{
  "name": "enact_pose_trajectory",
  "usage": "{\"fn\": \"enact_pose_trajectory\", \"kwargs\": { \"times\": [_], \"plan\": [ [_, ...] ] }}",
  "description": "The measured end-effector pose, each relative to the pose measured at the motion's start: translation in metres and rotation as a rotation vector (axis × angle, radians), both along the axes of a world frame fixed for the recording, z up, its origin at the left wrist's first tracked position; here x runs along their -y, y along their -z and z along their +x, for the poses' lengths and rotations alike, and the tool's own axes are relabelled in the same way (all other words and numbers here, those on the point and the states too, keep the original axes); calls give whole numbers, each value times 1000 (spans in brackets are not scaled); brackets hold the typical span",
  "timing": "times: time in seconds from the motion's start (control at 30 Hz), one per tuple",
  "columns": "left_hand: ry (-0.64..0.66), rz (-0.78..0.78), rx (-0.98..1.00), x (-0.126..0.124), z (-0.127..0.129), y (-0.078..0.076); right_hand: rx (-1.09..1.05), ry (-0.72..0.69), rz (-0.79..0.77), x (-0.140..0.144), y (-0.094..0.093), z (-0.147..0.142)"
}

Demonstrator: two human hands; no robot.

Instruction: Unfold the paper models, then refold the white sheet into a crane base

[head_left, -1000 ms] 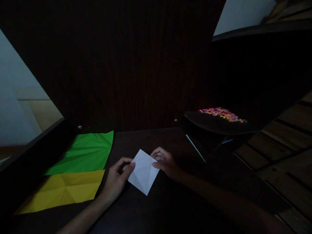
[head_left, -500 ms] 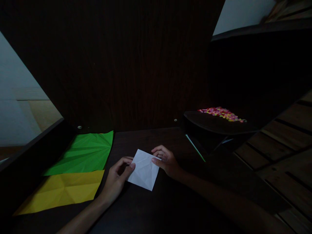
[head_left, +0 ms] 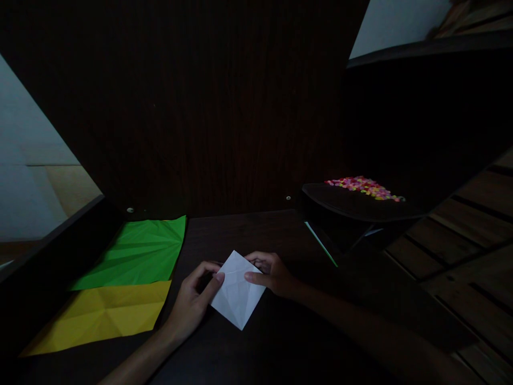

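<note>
White paper [head_left: 236,294] is held diamond-wise just above the dark worktop [head_left: 248,230], near its front edge, between both hands. Left hand [head_left: 192,299] is closed on the paper's left corner, thumb tip on top, fingers curled behind. Right hand [head_left: 272,274] is pinched on the right corner, index finger laid across the upper face, other fingers tucked under. Several crease lines are seen across the white sheet, so pre-creasing is judged partly done; the sheet reads as a folded-down square, though the layer count cannot be told in this dim light. No finished shape is seen, so most of the shaping is judged left.

Green sheet [head_left: 138,251] and yellow sheet [head_left: 104,313] are laid flat at the left of the worktop, edges touching or slightly overlapping, both already creased and opened out, neither touched by a hand.

Containers: a dark shallow tray [head_left: 352,203] is set at right, raised above the worktop, well apart from the hands. Small coloured pieces [head_left: 363,187] in pink, yellow and orange are heaped in it; what they are cannot be told. A thin green-edged strip [head_left: 320,243] is seen below the tray, leaning or lying at an angle
</note>
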State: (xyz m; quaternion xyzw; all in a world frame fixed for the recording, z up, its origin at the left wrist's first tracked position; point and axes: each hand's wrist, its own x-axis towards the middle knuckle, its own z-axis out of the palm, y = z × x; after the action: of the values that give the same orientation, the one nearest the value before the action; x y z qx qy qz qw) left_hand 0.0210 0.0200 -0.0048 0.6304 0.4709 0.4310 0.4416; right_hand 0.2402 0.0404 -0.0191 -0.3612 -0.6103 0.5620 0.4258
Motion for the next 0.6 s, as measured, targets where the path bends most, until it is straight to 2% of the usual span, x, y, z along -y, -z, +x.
{"fn": "enact_pose_trajectory", "kwargs": {
  "times": [0.2, 0.4, 0.6],
  "plan": [
    [-39, 51, -66, -3, -1, 3, 29, 63, 17, -1, 0, 1],
    [8, 96, -108, -3, -1, 0, 23, 90, 31, -1, -3, 1],
    [59, -6, -61, -3, -2, 0, 15, 112, 30, -2, -3, 1]
  ]
}}
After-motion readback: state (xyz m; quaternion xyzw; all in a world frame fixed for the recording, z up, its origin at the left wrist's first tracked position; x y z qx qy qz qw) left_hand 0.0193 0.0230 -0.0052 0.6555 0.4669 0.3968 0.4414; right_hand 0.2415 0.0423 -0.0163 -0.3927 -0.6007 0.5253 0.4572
